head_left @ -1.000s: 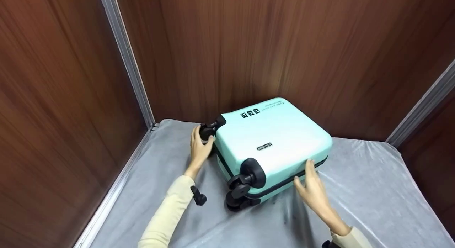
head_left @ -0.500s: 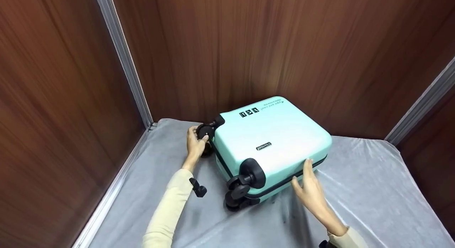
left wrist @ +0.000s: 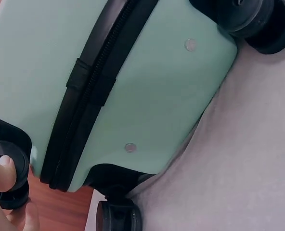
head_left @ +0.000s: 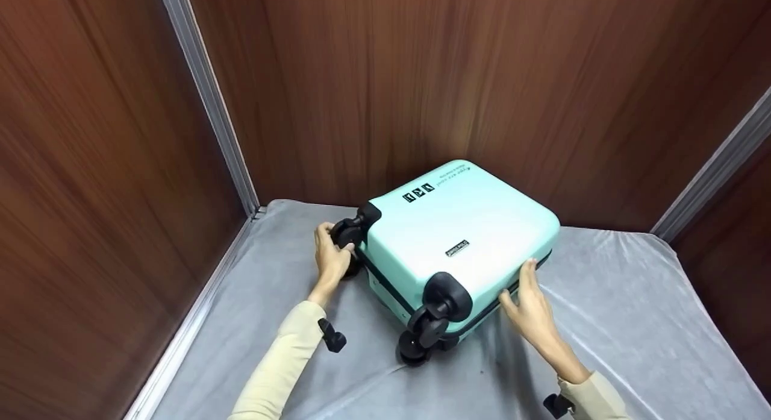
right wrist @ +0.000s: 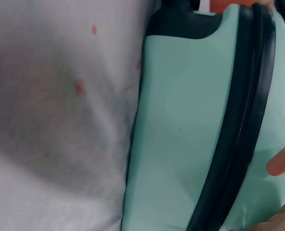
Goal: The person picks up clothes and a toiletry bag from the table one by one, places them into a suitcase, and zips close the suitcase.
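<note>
A mint-green hard-shell suitcase [head_left: 482, 218] lies flat on the grey cloth in the head view, its wheeled end toward the left and front. My left hand [head_left: 331, 262] grips the black caster wheel [head_left: 347, 234] at its far left corner; in the left wrist view the thumb [left wrist: 3, 173] presses on that wheel. Against the suitcase's right front side my right hand [head_left: 533, 311] rests with fingers fairly straight, by the black zipper band [right wrist: 243, 110]. Another upper wheel [head_left: 430, 326] juts from the near corner. The suitcase's underside is hidden.
Grey cloth [head_left: 626, 299] covers the surface, with creases running toward the front. Brown wood-grain panels [head_left: 373, 76] stand behind and at both sides, joined by grey metal strips [head_left: 208, 94]. The suitcase's far corner is close to the back panel.
The suitcase has turned slightly, its near wheels swinging to the right and toward me. My left hand has shifted left and its thumb has come onto the wheel. The right hand stays at the side.
</note>
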The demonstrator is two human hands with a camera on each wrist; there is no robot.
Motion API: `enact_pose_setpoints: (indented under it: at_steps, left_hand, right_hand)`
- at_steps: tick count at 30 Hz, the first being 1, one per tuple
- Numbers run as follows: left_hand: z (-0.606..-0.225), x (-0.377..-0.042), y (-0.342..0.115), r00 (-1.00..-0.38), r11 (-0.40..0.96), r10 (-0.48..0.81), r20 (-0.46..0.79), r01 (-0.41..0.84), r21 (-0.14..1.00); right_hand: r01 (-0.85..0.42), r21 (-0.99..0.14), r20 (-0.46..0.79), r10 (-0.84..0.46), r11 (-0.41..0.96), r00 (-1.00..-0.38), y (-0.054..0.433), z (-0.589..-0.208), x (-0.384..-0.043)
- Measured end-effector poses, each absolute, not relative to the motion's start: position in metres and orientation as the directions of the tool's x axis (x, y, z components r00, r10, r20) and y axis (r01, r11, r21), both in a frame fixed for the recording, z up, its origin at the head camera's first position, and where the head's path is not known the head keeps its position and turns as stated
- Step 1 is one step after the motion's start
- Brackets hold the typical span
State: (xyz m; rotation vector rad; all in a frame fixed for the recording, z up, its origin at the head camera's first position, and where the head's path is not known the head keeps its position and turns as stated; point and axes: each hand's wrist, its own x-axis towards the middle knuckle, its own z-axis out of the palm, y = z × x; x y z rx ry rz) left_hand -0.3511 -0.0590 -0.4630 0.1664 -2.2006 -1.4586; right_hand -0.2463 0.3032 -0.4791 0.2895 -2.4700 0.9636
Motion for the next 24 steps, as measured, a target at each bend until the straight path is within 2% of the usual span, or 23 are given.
enact_pose_setpoints:
  at_steps: [7, 15, 24]
  left_hand:
    - [-0.459, -0.352, -0.060, -0.885, 0.519, -0.297, 0.359, 0.166, 0.839]
    - [-0.461, -0.346, -0.057, -0.883, 0.514, -0.308, 0.356, 0.161, 0.843]
    - [-0.462, -0.321, -0.051, -0.877, 0.531, -0.278, 0.393, 0.201, 0.823]
  right_hand:
    - [-0.323, -0.568, 0.448, -0.045, 0.757, -0.893, 0.299, -0.474, -0.239]
    - [-0.303, -0.594, 0.433, -0.021, 0.745, -0.901, 0.299, -0.476, -0.245]
    - [-0.294, -0.556, 0.449, -0.017, 0.777, -0.893, 0.319, -0.477, -0.264]
